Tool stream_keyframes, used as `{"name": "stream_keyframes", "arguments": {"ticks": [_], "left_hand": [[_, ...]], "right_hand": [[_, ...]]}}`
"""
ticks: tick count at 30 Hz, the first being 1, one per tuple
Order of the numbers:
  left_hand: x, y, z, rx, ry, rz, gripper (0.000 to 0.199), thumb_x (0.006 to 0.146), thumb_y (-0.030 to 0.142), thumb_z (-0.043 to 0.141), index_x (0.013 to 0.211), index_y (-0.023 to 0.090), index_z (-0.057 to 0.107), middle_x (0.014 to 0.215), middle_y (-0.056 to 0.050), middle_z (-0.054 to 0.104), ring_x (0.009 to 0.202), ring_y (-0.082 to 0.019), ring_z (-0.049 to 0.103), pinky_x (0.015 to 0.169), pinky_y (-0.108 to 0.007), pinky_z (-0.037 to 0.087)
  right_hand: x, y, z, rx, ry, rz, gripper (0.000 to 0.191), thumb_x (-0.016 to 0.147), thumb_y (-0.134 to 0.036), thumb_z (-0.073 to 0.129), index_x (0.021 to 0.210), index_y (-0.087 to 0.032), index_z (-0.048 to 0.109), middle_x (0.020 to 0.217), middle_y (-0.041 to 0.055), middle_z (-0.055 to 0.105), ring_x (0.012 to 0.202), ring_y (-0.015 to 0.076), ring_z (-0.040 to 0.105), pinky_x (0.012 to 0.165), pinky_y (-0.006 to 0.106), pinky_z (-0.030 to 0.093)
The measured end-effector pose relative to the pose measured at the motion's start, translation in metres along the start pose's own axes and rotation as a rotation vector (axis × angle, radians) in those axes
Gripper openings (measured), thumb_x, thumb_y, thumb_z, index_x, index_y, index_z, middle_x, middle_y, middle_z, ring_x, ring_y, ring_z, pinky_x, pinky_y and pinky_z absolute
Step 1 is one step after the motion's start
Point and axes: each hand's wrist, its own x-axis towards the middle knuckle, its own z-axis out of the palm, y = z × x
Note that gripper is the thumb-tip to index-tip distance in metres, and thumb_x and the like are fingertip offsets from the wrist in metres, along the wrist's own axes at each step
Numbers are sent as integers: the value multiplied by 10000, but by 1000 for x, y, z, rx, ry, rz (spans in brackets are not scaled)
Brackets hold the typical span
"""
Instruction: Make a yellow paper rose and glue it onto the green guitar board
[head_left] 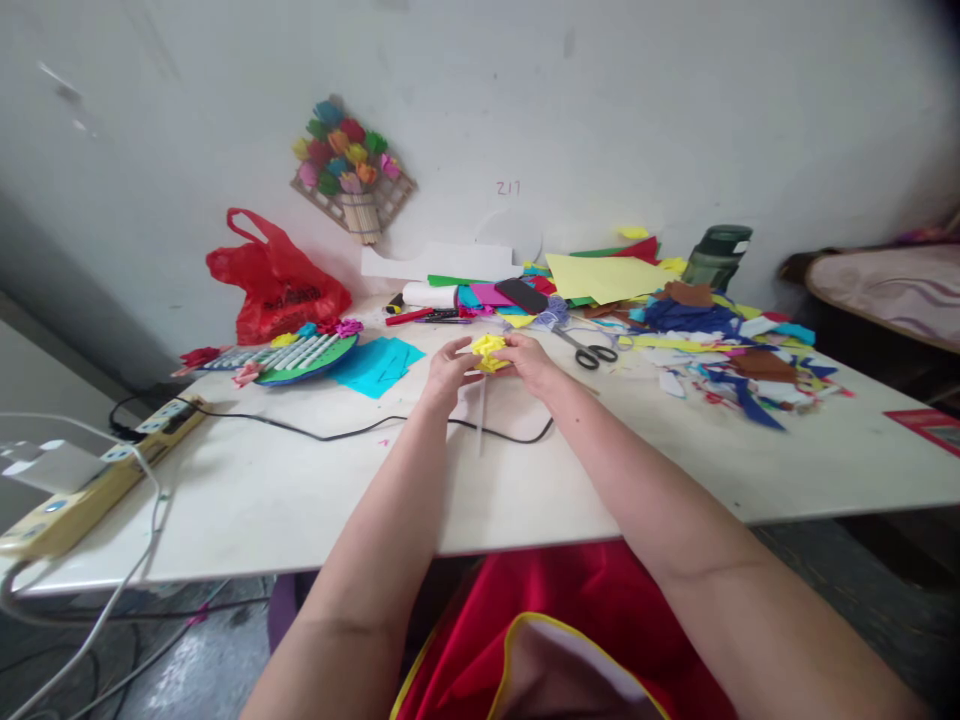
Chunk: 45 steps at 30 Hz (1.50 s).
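Over the middle of the table I hold a yellow paper flower with a thin whitish stem pointing down toward me. My left hand curls its fingers round the flower's left side. From the right, my right hand pinches the petals between thumb and fingers. Some fingertips are hidden behind the flower. Black-handled scissors lie just right of my right hand. Left of my left hand are blue paper sheets.
A black cable crosses the table from a power strip. A green disc holds rolled stems and flowers. Behind stand a red plastic bag and a dark bottle. Coloured scraps pile up at right, near a phone.
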Motion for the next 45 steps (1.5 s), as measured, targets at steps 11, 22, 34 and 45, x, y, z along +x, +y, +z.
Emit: {"name": "stream_keyframes", "arguments": {"ticks": [11,22,34,45], "left_hand": [[3,-2,-2,33,33,43,521,574,167,675,1085,132,577,839,-64,659,753,-184,656,757,-371,540],[4,-5,2,10,97,85,413,556,174,679,963,124,629,818,-69,655,734,-184,642,770,-397,527],[-6,-1,-4,3,69,116,351,647,336,663,937,138,647,908,-91,662,843,-202,625,742,-347,524],[17,22,-40,-501,562,-116,380,859,359,450,1179,155,466,1107,-141,611,919,-149,646,730,-225,529]], "right_hand": [[3,3,0,88,-31,12,261,691,-180,569,949,-147,592,794,36,653,684,163,629,556,293,541],[2,6,2,52,-41,-6,130,594,-80,585,703,-153,591,687,14,647,633,139,618,584,264,536],[4,13,6,13,-60,-70,214,570,-141,624,782,-152,602,741,6,645,690,153,620,625,287,530],[1,13,8,78,-120,-110,287,540,-196,657,820,-168,600,816,19,658,740,159,623,617,285,525]]}}
